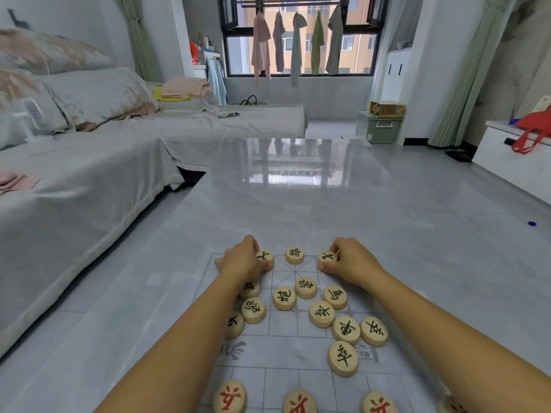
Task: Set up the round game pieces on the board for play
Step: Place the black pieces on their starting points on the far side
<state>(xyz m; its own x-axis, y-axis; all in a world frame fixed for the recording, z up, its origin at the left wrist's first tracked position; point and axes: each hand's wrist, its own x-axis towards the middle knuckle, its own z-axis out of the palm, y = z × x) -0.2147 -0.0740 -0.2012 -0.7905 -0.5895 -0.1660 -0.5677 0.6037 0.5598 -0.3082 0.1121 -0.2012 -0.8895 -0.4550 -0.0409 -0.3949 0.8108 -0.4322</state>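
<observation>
A thin see-through game board (pixel 286 353) with printed grid lines lies on the grey table. Round wooden pieces with dark green characters lie scattered on its far half, among them one in the middle of the far row (pixel 295 255). My left hand (pixel 243 260) pinches a green-marked piece (pixel 264 257) on the far row, left of the middle one. My right hand (pixel 346 259) pinches another green-marked piece (pixel 326 257) to its right. Three red-marked pieces (pixel 230 396) line the near edge.
The glossy grey table (pixel 298 189) stretches far beyond the board. A sofa with a grey cover (pixel 74 174) runs along the left. A white cabinet with a red bag (pixel 518 150) stands at the right, and a small blue object (pixel 531 224) lies on the floor.
</observation>
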